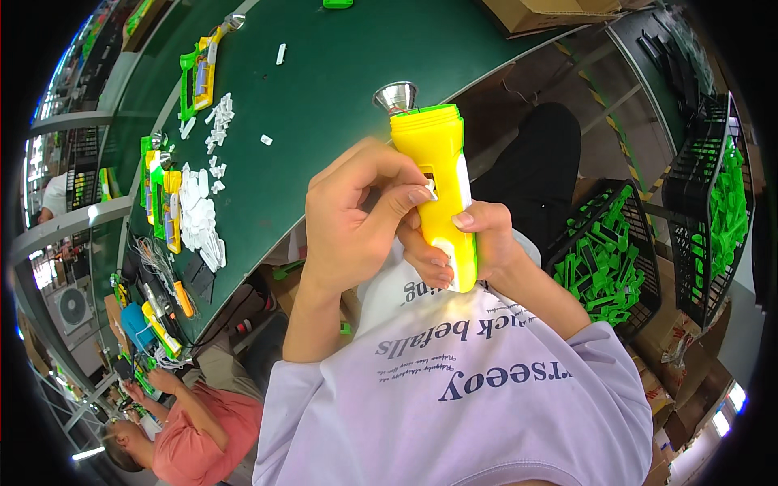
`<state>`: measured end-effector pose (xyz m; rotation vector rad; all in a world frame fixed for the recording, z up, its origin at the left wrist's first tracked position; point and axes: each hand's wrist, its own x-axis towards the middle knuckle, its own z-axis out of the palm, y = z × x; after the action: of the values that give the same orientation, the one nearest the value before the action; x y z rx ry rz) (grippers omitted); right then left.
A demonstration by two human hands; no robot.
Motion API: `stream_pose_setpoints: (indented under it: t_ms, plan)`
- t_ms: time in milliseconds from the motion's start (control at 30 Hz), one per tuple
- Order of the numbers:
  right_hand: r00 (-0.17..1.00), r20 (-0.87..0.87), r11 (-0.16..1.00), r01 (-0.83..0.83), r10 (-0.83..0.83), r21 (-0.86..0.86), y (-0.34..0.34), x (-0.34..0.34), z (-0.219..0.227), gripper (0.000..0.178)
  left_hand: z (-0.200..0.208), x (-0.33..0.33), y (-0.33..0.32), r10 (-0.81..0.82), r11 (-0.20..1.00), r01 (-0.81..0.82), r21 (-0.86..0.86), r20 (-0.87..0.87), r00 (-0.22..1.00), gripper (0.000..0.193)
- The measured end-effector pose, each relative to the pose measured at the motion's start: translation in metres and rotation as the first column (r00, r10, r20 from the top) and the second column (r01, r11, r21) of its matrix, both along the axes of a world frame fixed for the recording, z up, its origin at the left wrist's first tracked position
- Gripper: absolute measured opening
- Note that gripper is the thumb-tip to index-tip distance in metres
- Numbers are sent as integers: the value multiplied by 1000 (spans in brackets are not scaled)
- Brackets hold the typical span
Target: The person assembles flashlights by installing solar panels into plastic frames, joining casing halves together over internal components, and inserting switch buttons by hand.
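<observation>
A yellow flashlight body [442, 150] with green edges is held up in front of my chest, threaded end away from me. My right hand [490, 235] is wrapped round its lower part, thumb on the near face. At a slot in the flashlight's side, my left hand [361, 211] pinches a small white plastic piece [431, 188] between thumb and forefinger. The piece sits at the slot's edge; how far it goes in is hidden by the fingers. A shiny metal reflector cup [396, 96] sticks out by the open end, with thin wires behind it.
On the green table [324, 73] lie a pile of white plastic parts [197, 212] and several opened yellow-green flashlights [203, 73]. Black baskets of green parts [604, 263] stand at right, a cardboard box [535, 14] at the far edge. A co-worker [207, 429] sits at lower left.
</observation>
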<state>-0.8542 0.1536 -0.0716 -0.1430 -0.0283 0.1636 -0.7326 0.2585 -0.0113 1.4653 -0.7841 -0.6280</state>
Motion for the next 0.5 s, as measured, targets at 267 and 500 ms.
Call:
stream_pose_setpoints:
  t_ms: [267,500]
  plan:
    - [1000,5,1000,2,-2,1,-1,1,2,39,3,0,2,-46,998,41,-45,-120,992,6]
    - [1000,-16,999,8,-9,-34,-2,0,4,40,0,-4,0,22,1000,-22,17,-23,999,7]
